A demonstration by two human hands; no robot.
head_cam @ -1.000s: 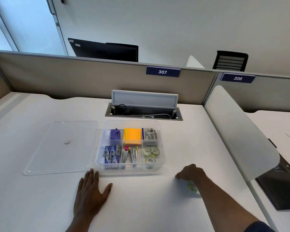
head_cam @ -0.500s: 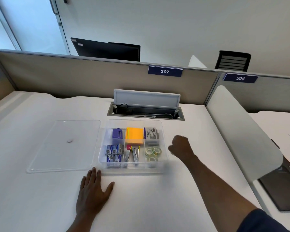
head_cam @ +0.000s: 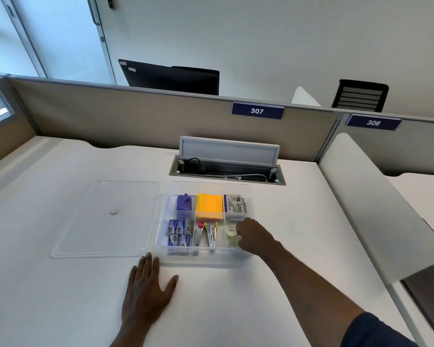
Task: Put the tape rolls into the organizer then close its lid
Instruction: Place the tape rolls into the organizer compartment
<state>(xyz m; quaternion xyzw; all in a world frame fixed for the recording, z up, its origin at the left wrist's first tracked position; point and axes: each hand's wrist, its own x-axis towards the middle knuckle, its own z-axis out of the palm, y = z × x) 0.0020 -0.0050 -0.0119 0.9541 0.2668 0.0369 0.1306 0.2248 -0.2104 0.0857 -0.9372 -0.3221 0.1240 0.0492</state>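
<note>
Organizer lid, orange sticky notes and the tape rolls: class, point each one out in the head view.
organizer lid (head_cam: 105, 219), head view: centre of the clear panel.
orange sticky notes (head_cam: 210, 206), head view: top face of the pad.
tape rolls (head_cam: 230, 232), head view: top roll's ring.

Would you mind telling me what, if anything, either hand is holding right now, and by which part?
The left hand lies flat on the desk, holding nothing. The right hand is over the tape rolls in the organizer; whether it grips one cannot be told.
</note>
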